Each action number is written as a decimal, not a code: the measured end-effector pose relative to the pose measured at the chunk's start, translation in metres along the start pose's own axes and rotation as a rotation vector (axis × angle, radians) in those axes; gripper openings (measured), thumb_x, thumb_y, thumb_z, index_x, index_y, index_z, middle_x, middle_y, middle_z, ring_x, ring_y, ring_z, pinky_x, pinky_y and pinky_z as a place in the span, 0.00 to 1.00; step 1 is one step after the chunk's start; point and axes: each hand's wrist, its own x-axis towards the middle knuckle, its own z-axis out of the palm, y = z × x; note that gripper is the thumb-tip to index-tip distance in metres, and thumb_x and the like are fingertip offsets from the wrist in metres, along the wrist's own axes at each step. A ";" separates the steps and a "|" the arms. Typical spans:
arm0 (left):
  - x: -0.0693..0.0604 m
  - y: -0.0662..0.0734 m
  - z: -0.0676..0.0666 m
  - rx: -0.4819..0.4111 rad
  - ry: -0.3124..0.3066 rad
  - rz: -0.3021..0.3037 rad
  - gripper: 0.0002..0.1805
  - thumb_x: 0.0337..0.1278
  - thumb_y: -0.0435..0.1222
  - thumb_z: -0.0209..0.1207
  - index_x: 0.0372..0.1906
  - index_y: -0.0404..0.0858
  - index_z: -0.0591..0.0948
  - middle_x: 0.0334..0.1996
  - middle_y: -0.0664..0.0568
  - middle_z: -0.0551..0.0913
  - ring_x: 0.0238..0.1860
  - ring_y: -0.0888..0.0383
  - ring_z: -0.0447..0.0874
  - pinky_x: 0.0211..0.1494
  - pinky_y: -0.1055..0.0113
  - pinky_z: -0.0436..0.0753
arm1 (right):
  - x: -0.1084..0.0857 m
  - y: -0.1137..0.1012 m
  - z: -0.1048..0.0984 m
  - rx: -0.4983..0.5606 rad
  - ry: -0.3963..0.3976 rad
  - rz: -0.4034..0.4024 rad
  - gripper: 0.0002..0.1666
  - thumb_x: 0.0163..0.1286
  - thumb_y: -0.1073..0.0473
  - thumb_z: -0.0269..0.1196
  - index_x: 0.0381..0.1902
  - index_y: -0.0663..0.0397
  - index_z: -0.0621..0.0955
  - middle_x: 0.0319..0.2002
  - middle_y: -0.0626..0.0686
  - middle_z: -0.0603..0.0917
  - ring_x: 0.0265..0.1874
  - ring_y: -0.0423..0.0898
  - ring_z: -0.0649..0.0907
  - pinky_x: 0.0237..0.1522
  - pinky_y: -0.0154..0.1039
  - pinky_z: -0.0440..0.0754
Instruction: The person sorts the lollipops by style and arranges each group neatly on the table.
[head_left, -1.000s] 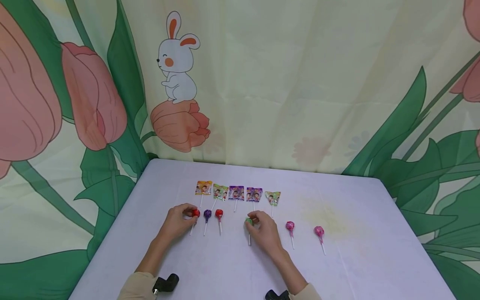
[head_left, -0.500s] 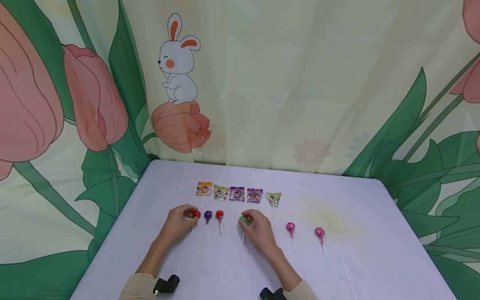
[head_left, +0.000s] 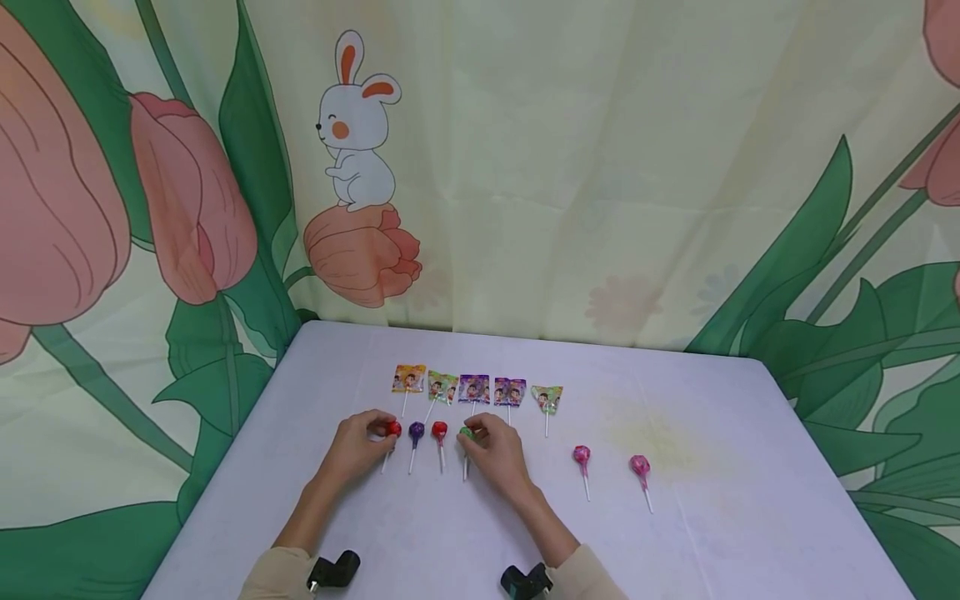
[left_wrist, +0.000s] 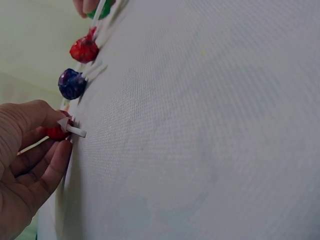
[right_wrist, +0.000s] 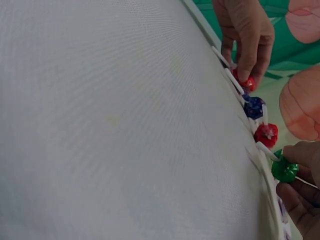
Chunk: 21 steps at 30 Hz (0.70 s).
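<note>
In the lower middle of the head view, the left hand (head_left: pixel 358 445) pinches a red lollipop (head_left: pixel 394 428) and, further right, the right hand (head_left: pixel 498 454) pinches a green lollipop (right_wrist: pixel 285 171), with a purple lollipop (head_left: pixel 416 430) and a second red lollipop (head_left: pixel 439 429) between.

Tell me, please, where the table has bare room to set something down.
The table is bare between its right edge and the rightmost pink lollipop, and between the wrist cameras. It is crowded from the red lollipop in the left hand to the green lollipop in the right hand, with the packet-wrapped lollipops behind.
</note>
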 end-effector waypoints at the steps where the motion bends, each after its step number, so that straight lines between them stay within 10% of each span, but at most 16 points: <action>1: 0.000 0.000 0.000 -0.002 0.000 -0.001 0.15 0.57 0.29 0.70 0.50 0.34 0.86 0.39 0.49 0.87 0.41 0.55 0.83 0.48 0.59 0.87 | 0.001 0.000 0.001 0.001 -0.005 0.001 0.13 0.68 0.59 0.70 0.47 0.59 0.85 0.41 0.51 0.87 0.37 0.44 0.83 0.40 0.33 0.84; 21: 0.000 -0.001 0.001 0.000 0.013 0.002 0.15 0.56 0.29 0.70 0.49 0.34 0.86 0.39 0.49 0.87 0.42 0.54 0.83 0.49 0.58 0.86 | 0.001 -0.001 0.007 -0.029 0.014 -0.013 0.11 0.66 0.60 0.71 0.44 0.58 0.85 0.38 0.51 0.87 0.35 0.42 0.83 0.38 0.33 0.83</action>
